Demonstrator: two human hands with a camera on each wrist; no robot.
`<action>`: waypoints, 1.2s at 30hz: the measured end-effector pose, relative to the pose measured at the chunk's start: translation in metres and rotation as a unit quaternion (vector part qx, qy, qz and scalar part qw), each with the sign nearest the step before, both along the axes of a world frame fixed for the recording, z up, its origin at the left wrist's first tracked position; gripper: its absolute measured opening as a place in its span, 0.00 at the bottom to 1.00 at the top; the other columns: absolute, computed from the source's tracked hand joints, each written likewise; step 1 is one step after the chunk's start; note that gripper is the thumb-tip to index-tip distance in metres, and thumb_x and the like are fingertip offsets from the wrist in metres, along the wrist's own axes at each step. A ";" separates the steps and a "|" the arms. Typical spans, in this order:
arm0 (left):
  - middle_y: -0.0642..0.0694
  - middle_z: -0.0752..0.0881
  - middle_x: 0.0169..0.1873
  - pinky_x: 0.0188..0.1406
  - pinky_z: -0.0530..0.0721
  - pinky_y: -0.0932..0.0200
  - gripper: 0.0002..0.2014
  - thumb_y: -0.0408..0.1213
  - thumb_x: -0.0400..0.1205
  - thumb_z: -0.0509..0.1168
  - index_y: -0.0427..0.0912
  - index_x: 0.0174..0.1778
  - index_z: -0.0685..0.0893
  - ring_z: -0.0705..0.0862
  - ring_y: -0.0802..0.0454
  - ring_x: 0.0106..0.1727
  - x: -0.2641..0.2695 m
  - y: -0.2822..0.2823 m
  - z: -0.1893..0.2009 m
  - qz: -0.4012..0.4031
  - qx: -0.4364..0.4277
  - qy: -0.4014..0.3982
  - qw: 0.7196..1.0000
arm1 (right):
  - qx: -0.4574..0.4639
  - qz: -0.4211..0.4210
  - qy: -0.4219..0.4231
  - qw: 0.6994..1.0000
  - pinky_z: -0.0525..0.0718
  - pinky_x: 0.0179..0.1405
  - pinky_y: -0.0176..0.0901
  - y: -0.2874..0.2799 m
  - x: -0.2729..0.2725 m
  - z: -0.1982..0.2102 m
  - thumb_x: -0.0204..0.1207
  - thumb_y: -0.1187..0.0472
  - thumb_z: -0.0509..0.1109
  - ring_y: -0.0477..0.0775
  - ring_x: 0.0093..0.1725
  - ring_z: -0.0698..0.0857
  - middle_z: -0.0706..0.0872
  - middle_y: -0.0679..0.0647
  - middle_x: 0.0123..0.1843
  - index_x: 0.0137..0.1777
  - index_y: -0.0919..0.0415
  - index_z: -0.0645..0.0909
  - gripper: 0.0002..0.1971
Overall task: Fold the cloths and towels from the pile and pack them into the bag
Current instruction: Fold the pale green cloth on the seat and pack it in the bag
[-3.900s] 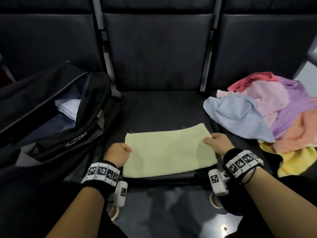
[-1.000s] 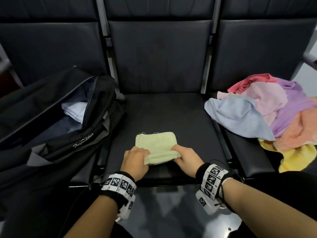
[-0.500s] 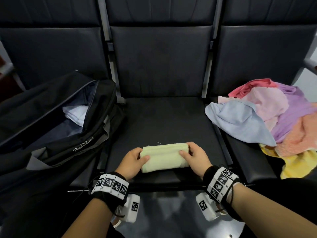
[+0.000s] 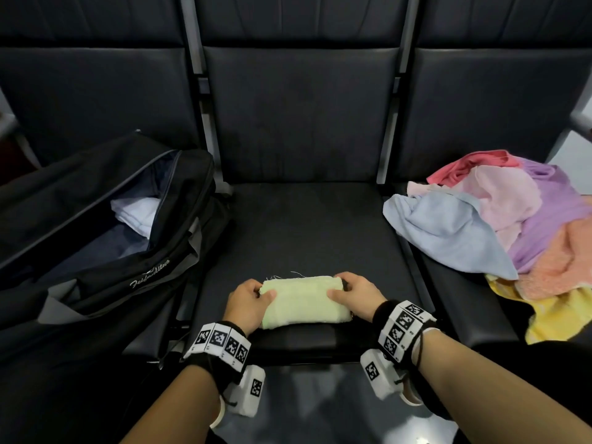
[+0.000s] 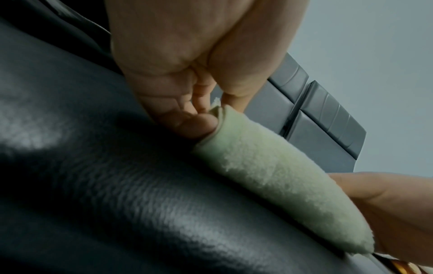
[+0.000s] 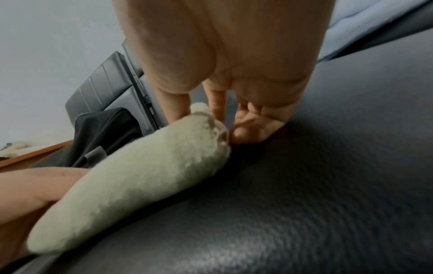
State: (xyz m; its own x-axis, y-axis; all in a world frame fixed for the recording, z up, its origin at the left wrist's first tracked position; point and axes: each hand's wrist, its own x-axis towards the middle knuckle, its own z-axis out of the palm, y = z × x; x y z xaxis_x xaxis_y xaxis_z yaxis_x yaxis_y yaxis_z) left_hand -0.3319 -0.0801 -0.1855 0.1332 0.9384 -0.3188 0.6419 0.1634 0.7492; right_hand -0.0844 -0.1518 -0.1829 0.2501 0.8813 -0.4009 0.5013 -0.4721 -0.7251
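Pale green terry cloth (image 4: 304,301), folded into a compact oblong bundle, lies near the front edge of the middle black padded seat (image 4: 307,229). A few loose threads stick out along its far edge.

Left hand (image 4: 248,301) pinches the bundle's left end, thumb on top, fingers curled under the end. Right hand (image 4: 355,293) mirrors it on the right end, thumb on top, fingers round the far corner. Wrist views confirm: fingertips tucked at each end of the folded layers, cloth resting on the seat. Judgement: gripping both ends keeps the layers from springing open, so the bundle can be lifted whole.

Black soft zip-top travel bag (image 4: 105,225) sits on the seat to the left, mouth gaping toward the middle seat; folded white cloth (image 4: 136,213) shows inside. Likely destination, a short carry leftward.

Loose pile of unfolded towels (image 4: 499,229) on the right-hand seat: light blue, pink, coral red, lilac, orange, yellow, part draping over the front edge. Much folding appears to remain.

Surface: a row of dark leatherette seats with upright backrests (image 4: 301,113) and metal dividers (image 4: 195,75). Glossy dark floor (image 4: 307,408) below. Dim light; pale wall in the wrist views.
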 end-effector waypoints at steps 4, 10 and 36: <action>0.49 0.84 0.38 0.40 0.78 0.58 0.09 0.44 0.80 0.73 0.45 0.49 0.83 0.82 0.53 0.39 0.000 -0.002 -0.001 0.001 0.013 0.016 1.000 | 0.006 0.015 -0.027 1.000 0.74 0.34 0.31 -0.002 -0.001 0.001 0.74 0.51 0.77 0.42 0.41 0.81 0.83 0.45 0.43 0.49 0.47 0.79 0.10; 0.53 0.84 0.38 0.43 0.85 0.56 0.07 0.44 0.79 0.72 0.52 0.48 0.81 0.85 0.51 0.43 -0.002 -0.008 0.004 -0.038 0.015 0.039 0.998 | 0.054 -0.004 -0.028 0.998 0.74 0.36 0.36 -0.014 -0.005 -0.002 0.73 0.53 0.77 0.47 0.38 0.78 0.80 0.48 0.39 0.43 0.47 0.76 0.10; 0.48 0.93 0.51 0.45 0.90 0.58 0.16 0.31 0.75 0.79 0.46 0.57 0.88 0.92 0.50 0.53 -0.036 -0.001 0.104 -0.073 0.048 -0.307 0.948 | 0.229 0.102 0.032 0.968 0.80 0.59 0.32 0.012 -0.084 0.120 0.71 0.44 0.77 0.34 0.60 0.83 0.85 0.35 0.59 0.75 0.37 0.68 0.33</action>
